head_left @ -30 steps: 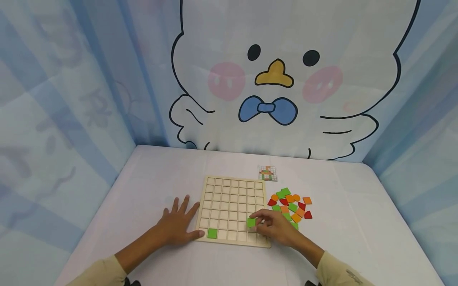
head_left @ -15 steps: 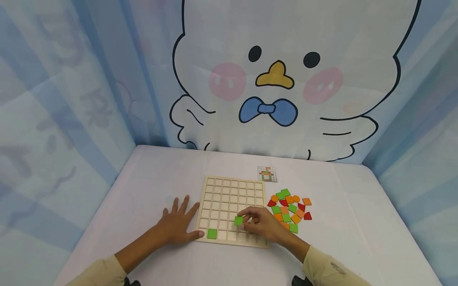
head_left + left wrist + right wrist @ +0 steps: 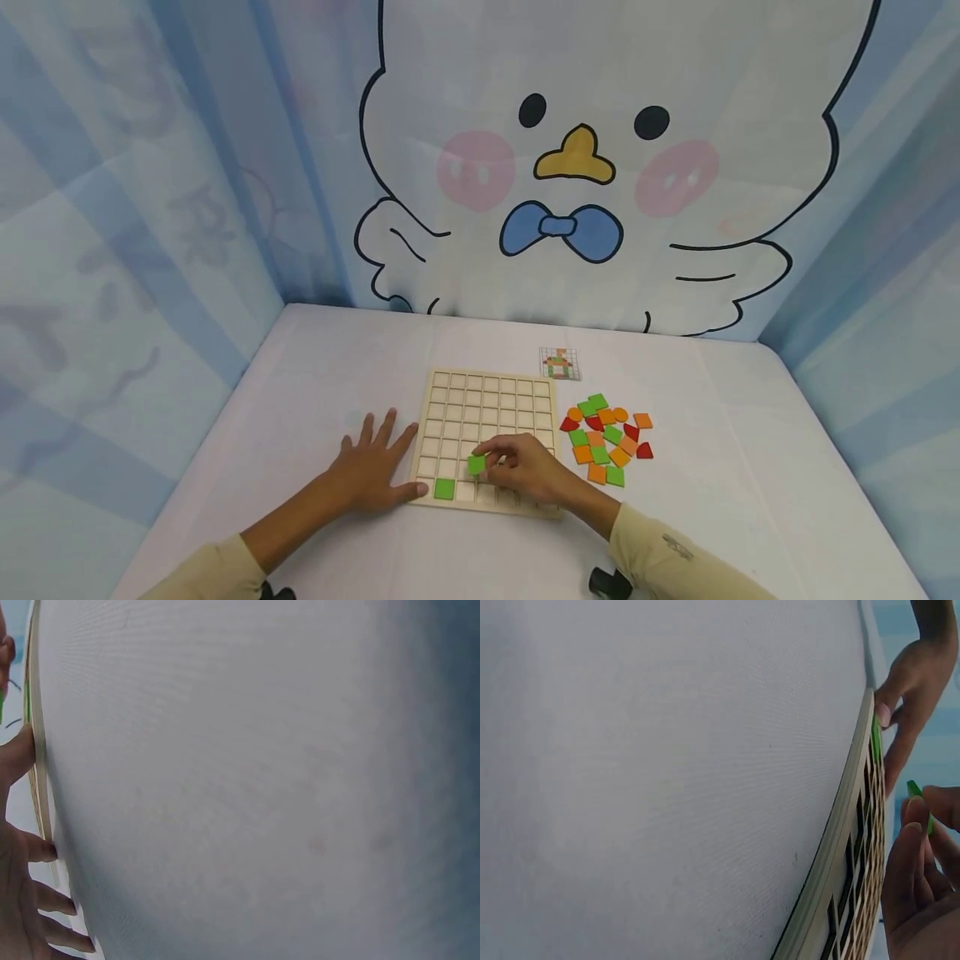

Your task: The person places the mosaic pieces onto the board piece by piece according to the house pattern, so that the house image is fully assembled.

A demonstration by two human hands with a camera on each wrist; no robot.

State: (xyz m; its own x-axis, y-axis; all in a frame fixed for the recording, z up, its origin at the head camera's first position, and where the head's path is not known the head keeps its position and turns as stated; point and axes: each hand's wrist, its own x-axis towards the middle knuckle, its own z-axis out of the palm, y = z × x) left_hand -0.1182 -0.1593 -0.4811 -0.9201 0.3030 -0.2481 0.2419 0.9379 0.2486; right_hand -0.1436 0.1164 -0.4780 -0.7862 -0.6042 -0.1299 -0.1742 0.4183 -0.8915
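Observation:
My right hand (image 3: 525,468) pinches a green square tile (image 3: 476,465) between thumb and fingers, held above the wooden grid board (image 3: 491,412). In the right wrist view that tile (image 3: 913,789) is seen nearly edge-on, apart from the board. Spread out flat, my left hand (image 3: 372,475) rests at the board's left edge, its thumb on the near left corner. Another green square tile (image 3: 444,489) lies in a cell of the nearest row, just right of that thumb. The right hand hides some cells on the board's near right side.
Right of the board lies a loose group of green, orange and red tiles (image 3: 600,455), squares, circles and rounded wedges. A small pattern card (image 3: 559,363) lies beyond the board's far right corner. A printed curtain (image 3: 570,283) stands behind the white table (image 3: 337,350).
My right hand has moved left across the board with the green square tile still pinched. More of the loose tiles show now. The left hand has stayed in place.

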